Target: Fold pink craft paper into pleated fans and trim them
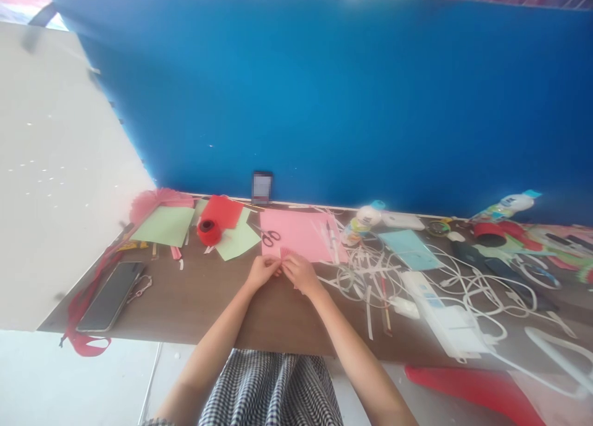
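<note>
Between my hands is a small piece of pink pleated paper (286,252), its folds fanning out above my fingertips. My left hand (263,271) pinches it from the left, and my right hand (299,271) grips it from the right; its lower part is hidden by my fingers. Just beyond them lies a large pink sheet (296,228) with a pair of scissors (270,237) on its left side. A pen (330,233) rests near the sheet's right edge.
To the left are a red tape roll (209,232), red paper (225,210), green paper (164,226) and a phone (111,297). On the right, tangled white cables (365,271), a glue bottle (364,222), blue paper (410,249) and a power strip (424,299) crowd the table. A blue partition (324,105) stands behind.
</note>
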The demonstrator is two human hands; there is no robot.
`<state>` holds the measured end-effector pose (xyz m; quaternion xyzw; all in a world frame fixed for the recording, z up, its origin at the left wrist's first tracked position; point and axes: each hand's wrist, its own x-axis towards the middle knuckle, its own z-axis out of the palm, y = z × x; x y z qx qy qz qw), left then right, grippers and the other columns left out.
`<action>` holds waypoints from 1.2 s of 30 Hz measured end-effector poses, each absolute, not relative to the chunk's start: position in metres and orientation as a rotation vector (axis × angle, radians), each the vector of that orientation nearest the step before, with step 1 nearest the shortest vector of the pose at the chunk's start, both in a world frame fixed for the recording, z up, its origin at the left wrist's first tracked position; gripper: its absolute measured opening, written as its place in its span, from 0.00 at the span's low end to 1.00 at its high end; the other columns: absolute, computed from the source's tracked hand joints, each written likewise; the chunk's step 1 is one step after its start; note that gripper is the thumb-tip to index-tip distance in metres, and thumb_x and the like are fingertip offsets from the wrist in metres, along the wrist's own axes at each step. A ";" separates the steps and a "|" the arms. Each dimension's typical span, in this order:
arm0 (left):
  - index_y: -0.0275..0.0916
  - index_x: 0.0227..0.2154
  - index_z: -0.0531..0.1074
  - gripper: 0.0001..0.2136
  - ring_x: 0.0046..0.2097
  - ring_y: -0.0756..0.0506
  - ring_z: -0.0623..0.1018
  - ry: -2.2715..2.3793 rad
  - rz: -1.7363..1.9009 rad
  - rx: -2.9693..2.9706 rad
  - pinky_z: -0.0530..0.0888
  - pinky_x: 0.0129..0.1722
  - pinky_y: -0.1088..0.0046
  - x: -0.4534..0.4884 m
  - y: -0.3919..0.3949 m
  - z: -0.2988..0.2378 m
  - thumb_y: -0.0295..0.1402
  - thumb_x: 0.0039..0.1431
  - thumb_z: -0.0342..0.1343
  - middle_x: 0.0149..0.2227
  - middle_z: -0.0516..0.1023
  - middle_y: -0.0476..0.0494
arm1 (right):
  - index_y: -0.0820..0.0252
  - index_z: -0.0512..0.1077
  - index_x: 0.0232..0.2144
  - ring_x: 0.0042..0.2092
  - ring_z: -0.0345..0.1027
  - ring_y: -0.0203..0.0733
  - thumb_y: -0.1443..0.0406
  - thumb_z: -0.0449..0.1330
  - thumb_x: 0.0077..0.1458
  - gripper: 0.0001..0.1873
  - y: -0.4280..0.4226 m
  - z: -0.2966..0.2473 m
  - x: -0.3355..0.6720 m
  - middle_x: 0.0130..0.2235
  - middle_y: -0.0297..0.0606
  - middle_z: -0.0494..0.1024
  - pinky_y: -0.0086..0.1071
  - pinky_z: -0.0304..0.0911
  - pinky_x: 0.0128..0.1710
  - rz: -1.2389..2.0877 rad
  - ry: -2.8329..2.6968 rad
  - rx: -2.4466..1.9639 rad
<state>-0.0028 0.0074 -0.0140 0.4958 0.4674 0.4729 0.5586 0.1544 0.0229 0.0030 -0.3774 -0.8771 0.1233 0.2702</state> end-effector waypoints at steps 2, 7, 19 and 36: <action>0.31 0.29 0.72 0.12 0.25 0.48 0.75 1.116 1.134 1.172 0.74 0.28 0.71 -0.003 0.007 -0.016 0.37 0.48 0.57 0.24 0.75 0.43 | 0.56 0.72 0.30 0.37 0.65 0.44 0.65 0.46 0.57 0.14 0.022 0.003 0.153 0.33 0.42 0.72 0.41 0.61 0.40 0.327 -2.349 -1.010; 0.33 0.28 0.73 0.11 0.28 0.47 0.77 1.148 1.170 1.224 0.75 0.30 0.70 -0.004 0.005 -0.016 0.37 0.49 0.55 0.25 0.76 0.43 | 0.57 0.71 0.29 0.35 0.65 0.42 0.65 0.46 0.56 0.14 0.020 0.001 0.149 0.32 0.41 0.72 0.39 0.61 0.38 0.363 -2.288 -1.074; 0.34 0.28 0.71 0.10 0.24 0.50 0.75 1.257 1.102 1.401 0.72 0.27 0.75 -0.006 0.005 -0.015 0.37 0.51 0.51 0.25 0.76 0.45 | 0.57 0.64 0.26 0.23 0.62 0.35 0.61 0.49 0.51 0.08 0.015 0.002 0.142 0.23 0.32 0.67 0.26 0.58 0.16 0.750 -2.015 -1.396; 0.36 0.27 0.66 0.09 0.23 0.51 0.74 1.276 1.065 1.442 0.71 0.27 0.75 -0.006 0.004 -0.013 0.37 0.53 0.48 0.24 0.72 0.48 | 0.57 0.67 0.33 0.32 0.67 0.37 0.62 0.53 0.50 0.08 0.014 0.006 0.147 0.31 0.34 0.74 0.32 0.64 0.33 0.838 -1.912 -1.332</action>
